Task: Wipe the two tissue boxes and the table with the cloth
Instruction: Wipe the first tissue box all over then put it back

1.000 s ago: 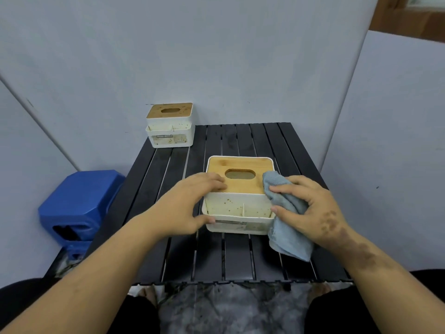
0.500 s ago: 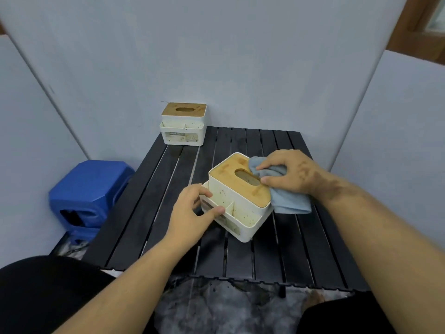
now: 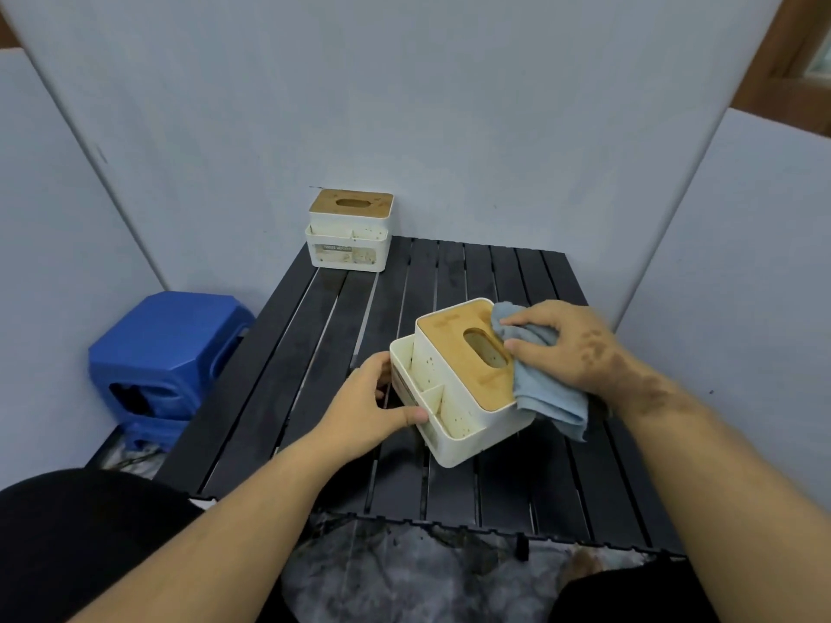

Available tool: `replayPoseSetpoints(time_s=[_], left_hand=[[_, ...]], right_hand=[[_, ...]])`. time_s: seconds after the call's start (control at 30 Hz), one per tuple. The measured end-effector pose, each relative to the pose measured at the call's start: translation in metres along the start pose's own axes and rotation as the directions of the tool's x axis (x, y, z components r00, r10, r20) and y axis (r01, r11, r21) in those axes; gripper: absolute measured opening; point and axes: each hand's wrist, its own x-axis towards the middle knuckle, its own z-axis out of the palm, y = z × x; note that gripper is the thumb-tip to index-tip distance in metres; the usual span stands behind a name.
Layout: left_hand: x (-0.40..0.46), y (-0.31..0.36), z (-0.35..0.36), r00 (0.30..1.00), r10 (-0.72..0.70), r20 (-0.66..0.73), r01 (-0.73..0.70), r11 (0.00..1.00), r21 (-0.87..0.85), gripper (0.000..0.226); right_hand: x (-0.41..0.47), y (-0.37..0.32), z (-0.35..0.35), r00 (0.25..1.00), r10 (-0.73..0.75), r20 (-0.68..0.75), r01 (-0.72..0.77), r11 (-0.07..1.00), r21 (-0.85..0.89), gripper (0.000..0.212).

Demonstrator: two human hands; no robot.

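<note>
I see my left hand (image 3: 364, 409) gripping the near tissue box (image 3: 458, 388), turned askew mid-tabletop (image 3: 314, 335). My right hand (image 3: 566, 348) presses the bunched blue cloth (image 3: 546, 393) onto its wooden lid; the second tissue box (image 3: 348, 233) sits far-left.

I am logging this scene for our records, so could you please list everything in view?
Near tissue box: one, white with a wooden lid, speckled, mid-table, turned at an angle.
Far tissue box: one, white with a wooden lid, back left corner of the table.
Cloth: one, light blue, on the near box's lid and draped over its right side.
Table: one, black, slatted.
Stool: one, blue, on the floor to the left of the table.
Left hand: grips the near box's left front.
Right hand: presses the cloth on the lid.
</note>
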Motion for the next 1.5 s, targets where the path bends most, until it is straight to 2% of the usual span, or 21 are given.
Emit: replayPoseSetpoints(time_s=[0.17,0.3,0.4,0.5,0.57,0.63,0.73,0.8,0.87,0.97,1.2,1.37,1.5], left_hand=[[-0.001,0.010,0.002,0.993,0.077,-0.093,-0.088,0.990,-0.114,0.085],[0.007,0.031,-0.004,0.989,0.107,-0.103,-0.137,0.922,-0.363,0.093],[0.009,0.045,-0.006,0.986,0.114,-0.120,-0.153,0.907,-0.392,0.086],[0.011,0.054,-0.004,0.988,0.099,-0.120,-0.140,0.903,-0.407,0.067],[0.008,0.058,0.000,0.990,0.083,-0.117,-0.124,0.909,-0.399,0.058],[0.003,0.055,0.003,0.989,0.117,-0.085,-0.141,0.914,-0.381,0.064],[-0.007,0.044,0.003,0.977,0.197,0.081,-0.154,0.916,-0.370,0.109],[-0.012,0.041,0.006,0.956,0.246,0.159,-0.190,0.933,-0.304,0.129],[-0.015,0.042,0.014,0.958,0.259,0.121,-0.213,0.930,-0.299,0.126],[-0.017,0.045,0.019,0.966,0.255,0.027,-0.227,0.900,-0.372,0.109],[-0.013,0.057,-0.017,0.926,0.376,-0.004,-0.367,0.901,-0.229,0.092],[-0.003,0.050,-0.053,0.943,0.333,0.003,-0.332,0.939,-0.090,0.091],[0.006,0.042,-0.073,0.954,0.298,0.005,-0.298,0.954,-0.001,0.092]], right_hand=[[-0.012,0.012,0.005,0.988,0.118,-0.104,-0.095,0.975,0.200,0.029],[-0.027,0.019,0.015,0.976,0.180,-0.125,-0.122,0.921,0.369,0.025],[-0.038,0.022,0.026,0.968,0.210,-0.135,-0.131,0.888,0.441,0.031],[-0.044,0.022,0.029,0.968,0.212,-0.135,-0.126,0.875,0.467,0.032],[-0.047,0.021,0.029,0.969,0.187,-0.159,-0.096,0.884,0.457,0.031],[-0.050,0.018,0.028,0.967,0.160,-0.201,-0.050,0.885,0.462,0.029],[-0.053,0.014,0.026,0.965,0.117,-0.236,0.017,0.866,0.499,0.027],[-0.053,0.010,0.026,0.961,0.094,-0.261,0.058,0.852,0.521,0.027],[-0.053,0.006,0.028,0.958,0.081,-0.274,0.080,0.844,0.531,0.028],[-0.053,-0.001,0.030,0.954,0.090,-0.286,0.094,0.815,0.571,0.028],[-0.043,-0.025,0.040,0.952,0.082,-0.293,0.140,0.737,0.661,0.030],[-0.015,-0.039,0.059,0.964,0.049,-0.260,0.126,0.780,0.613,0.030],[0.006,-0.047,0.073,0.960,-0.043,-0.276,0.172,0.870,0.462,0.033]])
